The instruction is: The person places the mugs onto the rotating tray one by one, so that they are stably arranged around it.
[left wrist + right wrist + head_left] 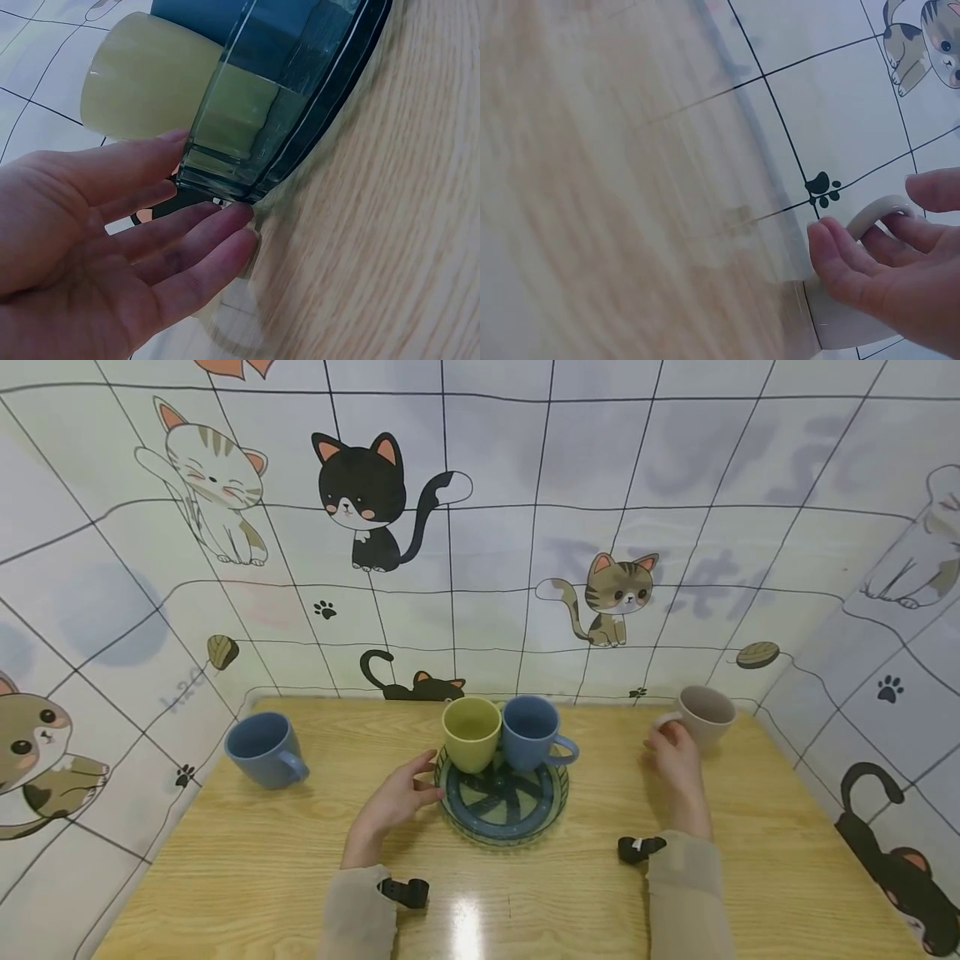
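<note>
A round glass dish point(501, 822) with a blue-green pattern sits mid-table. In it, side by side at the back, stand a yellow-green mug point(471, 735) and a blue mug point(529, 735), its handle to the right. My left hand point(397, 795) is at the dish's left edge, fingers loosely extended; up close in the left wrist view, its fingertips meet the glass wall point(247, 142). At the back right, my right hand point(677, 758) holds the handle point(877, 214) of a pale pinkish-white mug point(707, 714), with fingers about the loop. This mug is mostly cut off in the right wrist view.
Another blue mug point(264, 752) stands at the left of the wooden table point(555, 902), its handle facing right. A cat-printed, grid-lined sheet point(495, 543) rises behind the table and along both sides.
</note>
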The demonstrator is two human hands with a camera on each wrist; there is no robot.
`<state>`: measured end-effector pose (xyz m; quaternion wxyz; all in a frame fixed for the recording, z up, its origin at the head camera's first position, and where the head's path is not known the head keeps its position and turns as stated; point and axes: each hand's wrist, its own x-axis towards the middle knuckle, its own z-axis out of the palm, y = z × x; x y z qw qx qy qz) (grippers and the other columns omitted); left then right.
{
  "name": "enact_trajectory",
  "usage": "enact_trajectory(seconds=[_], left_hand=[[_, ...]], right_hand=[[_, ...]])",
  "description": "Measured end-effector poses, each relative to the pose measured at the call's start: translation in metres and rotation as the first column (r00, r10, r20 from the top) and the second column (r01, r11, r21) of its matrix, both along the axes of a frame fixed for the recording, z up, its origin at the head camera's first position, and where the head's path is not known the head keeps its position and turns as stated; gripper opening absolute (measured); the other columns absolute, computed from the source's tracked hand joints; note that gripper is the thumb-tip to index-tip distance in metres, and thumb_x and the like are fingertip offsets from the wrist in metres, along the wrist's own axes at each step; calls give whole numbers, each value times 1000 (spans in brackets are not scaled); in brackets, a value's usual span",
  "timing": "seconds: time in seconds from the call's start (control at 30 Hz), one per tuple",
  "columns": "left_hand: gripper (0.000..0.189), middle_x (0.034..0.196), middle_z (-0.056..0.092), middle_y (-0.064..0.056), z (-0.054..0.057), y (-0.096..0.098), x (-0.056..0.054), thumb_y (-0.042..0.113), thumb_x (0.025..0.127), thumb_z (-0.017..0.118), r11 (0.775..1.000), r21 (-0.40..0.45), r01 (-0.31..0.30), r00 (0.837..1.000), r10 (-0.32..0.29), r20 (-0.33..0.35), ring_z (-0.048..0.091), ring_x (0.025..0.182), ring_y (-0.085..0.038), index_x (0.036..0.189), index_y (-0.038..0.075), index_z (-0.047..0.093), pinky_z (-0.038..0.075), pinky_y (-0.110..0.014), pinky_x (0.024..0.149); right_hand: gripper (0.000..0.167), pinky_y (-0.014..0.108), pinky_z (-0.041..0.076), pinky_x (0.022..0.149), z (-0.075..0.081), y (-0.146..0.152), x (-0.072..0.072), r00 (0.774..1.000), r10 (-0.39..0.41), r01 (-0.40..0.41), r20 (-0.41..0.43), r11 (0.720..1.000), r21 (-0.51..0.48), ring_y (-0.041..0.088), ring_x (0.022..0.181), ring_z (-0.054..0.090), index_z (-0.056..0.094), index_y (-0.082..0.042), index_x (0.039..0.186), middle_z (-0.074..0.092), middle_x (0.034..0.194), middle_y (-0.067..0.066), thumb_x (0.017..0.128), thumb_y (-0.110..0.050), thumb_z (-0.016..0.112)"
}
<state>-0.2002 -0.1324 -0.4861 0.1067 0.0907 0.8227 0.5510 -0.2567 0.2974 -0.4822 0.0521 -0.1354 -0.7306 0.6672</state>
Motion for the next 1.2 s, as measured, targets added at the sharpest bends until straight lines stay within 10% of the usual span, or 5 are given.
enact_trajectory(seconds=[0.13, 0.37, 0.93, 1.2], left_hand=[[64, 136, 48, -30, -2, 1, -2, 0, 92, 64, 1000, 17, 26, 1000, -26, -17, 61, 106, -36, 148, -6, 33, 54, -42, 81], [62, 134, 50, -30, -3, 3, 0, 1, 92, 65, 1000, 17, 19, 1000, -19, -12, 61, 106, -37, 147, -6, 36, 54, -44, 80], [41, 123, 60, -19, 2, 4, 0, 13, 100, 57, 992, -90, -90, 994, 83, -75, 63, 100, -27, 139, 0, 51, 54, -40, 80], [49, 124, 59, -22, 0, 5, -1, 5, 95, 64, 994, -65, -87, 995, 84, -49, 61, 106, -32, 141, 0, 48, 54, -41, 82]], right_hand=[[56, 28, 51, 89, 0, 6, 5, 999, 48, -50, -19, 994, -100, 17, 111, 49, 18, 4, 152, 30, 148, 18, 106, -21, 38], [25, 25, 54, 80, 10, 10, 17, 997, -71, 71, 13, 958, -276, 9, 84, 63, 46, 2, 120, 56, 92, -2, 102, -15, 51], [26, 20, 54, 75, 10, 12, 26, 955, -295, 288, -15, 942, -171, 8, 73, 64, 60, 3, 95, 48, 108, 6, 97, -22, 62], [38, 18, 54, 73, 10, 14, 30, 934, -356, 347, -13, 919, -187, 9, 74, 65, 60, 11, 115, 52, 110, 6, 97, -23, 62]])
